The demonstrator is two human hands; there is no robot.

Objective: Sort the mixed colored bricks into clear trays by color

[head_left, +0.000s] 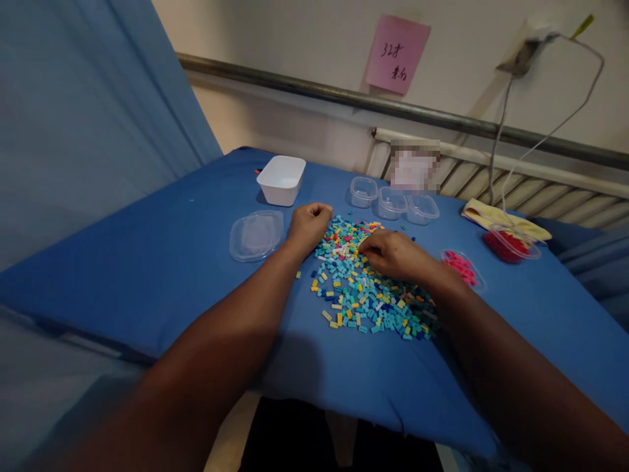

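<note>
A heap of small coloured bricks (361, 288), mostly teal, yellow and blue, lies on the blue cloth of the table (171, 262). My left hand (308, 226) rests at the heap's far left edge with its fingers curled into a fist; what it holds, if anything, is hidden. My right hand (393, 254) lies on top of the heap, fingers bent and pinched down among the bricks. Whatever the pinch holds is too small to make out.
A white tub (281, 179) stands at the back left, with a clear lid (256, 235) in front of it. Three small clear tubs (392, 202) sit behind the heap. At right are a lid with pink bricks (462, 267), a container of red bricks (508, 244) and a yellow cloth (491, 214).
</note>
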